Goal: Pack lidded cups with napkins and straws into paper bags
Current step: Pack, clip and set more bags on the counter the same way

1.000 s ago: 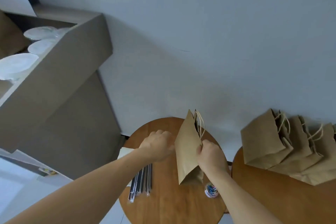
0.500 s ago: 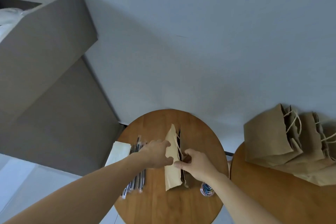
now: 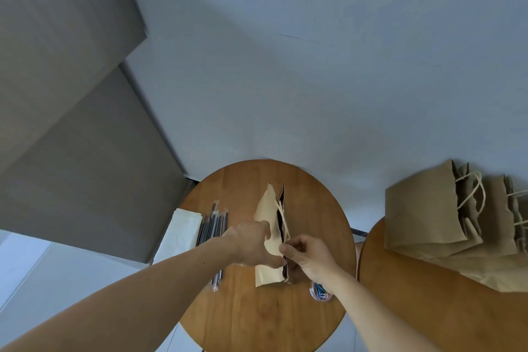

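Observation:
A brown paper bag [image 3: 268, 214] stands on the small round wooden table [image 3: 248, 320], its mouth a narrow slit facing up. My left hand [image 3: 251, 243] grips the bag's left wall near the rim. My right hand [image 3: 307, 256] pinches the right wall and rope handle at the rim. Wrapped dark straws [image 3: 214, 226] lie in a bundle left of the bag, with a stack of white napkins [image 3: 178, 234] beside them at the table's left edge. No cup shows.
A small clear tub of coloured paper clips [image 3: 320, 293] sits by my right wrist. Several brown paper bags [image 3: 428, 214] lean together on a second wooden table [image 3: 428, 317] at the right. A grey cabinet [image 3: 71, 123] fills the left side.
The bag went from being held up to standing on the table. Both hands moved to its rim and hold its two walls. The view tilted down, so the lids on the shelf left the frame.

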Tool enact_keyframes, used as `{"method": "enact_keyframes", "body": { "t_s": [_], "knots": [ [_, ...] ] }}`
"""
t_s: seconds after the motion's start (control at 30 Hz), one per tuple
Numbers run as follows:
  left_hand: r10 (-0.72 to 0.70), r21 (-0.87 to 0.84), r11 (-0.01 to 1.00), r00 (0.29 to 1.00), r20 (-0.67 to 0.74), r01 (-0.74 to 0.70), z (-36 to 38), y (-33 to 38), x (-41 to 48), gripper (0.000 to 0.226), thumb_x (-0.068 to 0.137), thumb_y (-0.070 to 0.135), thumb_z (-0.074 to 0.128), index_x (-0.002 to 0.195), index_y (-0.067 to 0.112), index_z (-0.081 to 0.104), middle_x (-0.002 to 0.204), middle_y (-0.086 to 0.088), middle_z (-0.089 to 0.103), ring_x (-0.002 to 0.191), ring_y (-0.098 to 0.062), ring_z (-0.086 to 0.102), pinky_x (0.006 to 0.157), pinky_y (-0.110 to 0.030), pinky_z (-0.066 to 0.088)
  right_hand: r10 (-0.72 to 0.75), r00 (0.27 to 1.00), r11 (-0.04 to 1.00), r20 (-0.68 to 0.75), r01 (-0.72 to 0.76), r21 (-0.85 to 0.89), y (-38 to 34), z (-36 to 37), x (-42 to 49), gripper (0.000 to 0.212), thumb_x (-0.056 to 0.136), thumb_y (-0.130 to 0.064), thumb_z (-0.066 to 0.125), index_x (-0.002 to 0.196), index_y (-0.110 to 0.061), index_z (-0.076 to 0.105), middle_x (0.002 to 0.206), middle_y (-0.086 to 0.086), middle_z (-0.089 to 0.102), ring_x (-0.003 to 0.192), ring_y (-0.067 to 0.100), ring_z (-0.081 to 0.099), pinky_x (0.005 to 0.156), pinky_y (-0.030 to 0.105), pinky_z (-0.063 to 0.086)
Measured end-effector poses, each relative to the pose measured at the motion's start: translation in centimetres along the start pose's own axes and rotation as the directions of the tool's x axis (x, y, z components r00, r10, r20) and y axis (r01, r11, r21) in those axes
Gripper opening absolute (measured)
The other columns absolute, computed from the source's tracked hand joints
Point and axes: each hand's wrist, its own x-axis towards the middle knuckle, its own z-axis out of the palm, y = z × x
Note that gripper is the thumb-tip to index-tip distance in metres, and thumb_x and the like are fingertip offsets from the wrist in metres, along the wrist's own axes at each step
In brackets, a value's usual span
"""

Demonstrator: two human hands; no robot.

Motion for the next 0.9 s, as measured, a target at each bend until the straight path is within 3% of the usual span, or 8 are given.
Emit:
{"method": "enact_keyframes", "body": {
  "t_s": [0.13,0.23,0.47,0.63,0.77,0.83,0.9],
  "knots": [
    [-0.003,0.003,1.000,0.999,-0.041,0.003,0.0,0.2,0.2,0.079,0.059,0.085,0.055,0.112,0.027,0.052,0.106,0.009,0.062,0.094,-0.015,0.061,0.082,-0.035,0.053,0.087,0.996,0.978,0.035,-0.092,0.185,0.6,0.1,-0.4,0.067,0.059,-0.066,0.080,0.096,-0.011,0.070,0.083,0.008,0.074,0.068,0.024,0.069,0.067,0.039,0.058],
    [0.010,0.034,0.999,0.999,-0.049,-0.009,0.2,0.4,0.3,0.077,0.063,0.085,0.058,0.111,0.026,0.053,0.104,0.009,0.062,0.091,-0.015,0.061,0.077,-0.034,0.052,0.131,0.989,0.949,0.068,-0.145,0.279,0.8,0.1,-0.5,0.069,0.058,-0.060,0.084,0.098,-0.006,0.069,0.079,0.011,0.073,0.062,0.023,0.066,0.059,0.036,0.055],
    [-0.004,0.052,0.999,1.000,-0.009,0.005,0.6,-0.3,0.8,0.072,0.067,0.084,0.060,0.111,0.026,0.053,0.105,0.007,0.064,0.094,-0.016,0.061,0.080,-0.034,0.051,0.136,0.989,0.945,0.049,-0.145,0.294,0.7,-0.4,-0.4,0.065,0.060,-0.052,0.085,0.098,-0.002,0.069,0.078,0.011,0.072,0.062,0.022,0.064,0.052,0.032,0.051],
    [-0.048,-0.056,0.997,0.997,0.062,0.051,0.6,-1.7,0.6,0.075,0.066,0.077,0.064,0.119,0.026,0.053,0.105,0.006,0.064,0.095,-0.016,0.062,0.087,-0.039,0.054,0.098,0.995,0.973,-0.034,-0.088,0.211,1.2,-1.2,-0.5,0.049,0.068,-0.043,0.085,0.095,-0.005,0.070,0.076,0.010,0.072,0.061,0.020,0.065,0.050,0.030,0.049],
    [-0.055,-0.254,0.964,0.995,0.089,0.076,0.4,-1.8,0.1,0.077,0.062,0.060,0.060,0.128,0.022,0.050,0.107,0.002,0.061,0.099,-0.020,0.061,0.092,-0.040,0.054,0.021,0.990,1.000,-0.136,-0.024,-0.020,1.3,-1.4,0.3,0.010,0.087,-0.025,0.071,0.094,-0.024,0.065,0.080,-0.005,0.069,0.072,0.011,0.066,0.061,0.025,0.055],
    [-0.087,-0.407,0.906,0.992,0.096,0.119,0.5,-0.5,0.2,0.073,0.066,0.057,0.061,0.127,0.018,0.050,0.113,-0.002,0.061,0.105,-0.022,0.060,0.094,-0.041,0.053,-0.027,0.989,0.995,-0.143,0.014,-0.094,0.5,-0.8,0.8,0.014,0.085,-0.022,0.070,0.090,-0.032,0.061,0.079,-0.012,0.068,0.073,0.006,0.066,0.058,0.015,0.051],
    [-0.156,-0.458,0.873,0.986,0.063,0.167,0.9,0.9,0.7,0.060,0.075,0.056,0.059,0.118,0.015,0.055,0.106,-0.009,0.065,0.097,-0.022,0.063,0.089,-0.040,0.055,-0.038,0.990,0.984,-0.137,0.014,-0.175,-0.4,0.0,1.3,0.014,0.082,-0.027,0.071,0.084,-0.032,0.059,0.075,-0.012,0.066,0.069,0.003,0.064,0.052,0.012,0.044]
  ]
}}
